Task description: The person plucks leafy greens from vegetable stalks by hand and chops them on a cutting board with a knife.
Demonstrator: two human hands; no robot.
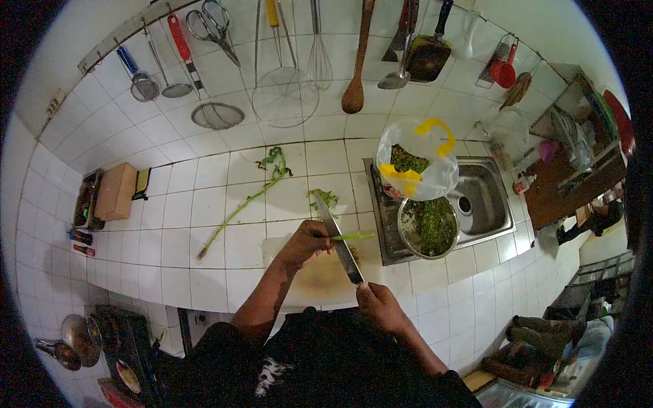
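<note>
My left hand (pixel 304 245) pinches a green stalk (pixel 357 236) that sticks out to the right. In my right hand (pixel 379 304) is the handle of a kitchen knife (pixel 345 256). Its long blade points up and left, crossing the stalk close to my left fingers. Beneath both hands lies a pale cutting board (pixel 316 282) with small chopped bits near the blade. Some leafy green pieces (pixel 326 200) rest on the tiles just beyond the knife tip. Farther left, a long stem with leaves (pixel 245 200) lies on the counter.
A metal bowl of chopped greens (pixel 428 228) stands at the sink (pixel 486 204), beside a plastic bag of greens (pixel 416 160). Strainers, a whisk (pixel 318 58) and a wooden spoon (pixel 356 88) hang on the wall. A brown box (pixel 115 192) sits at the left end.
</note>
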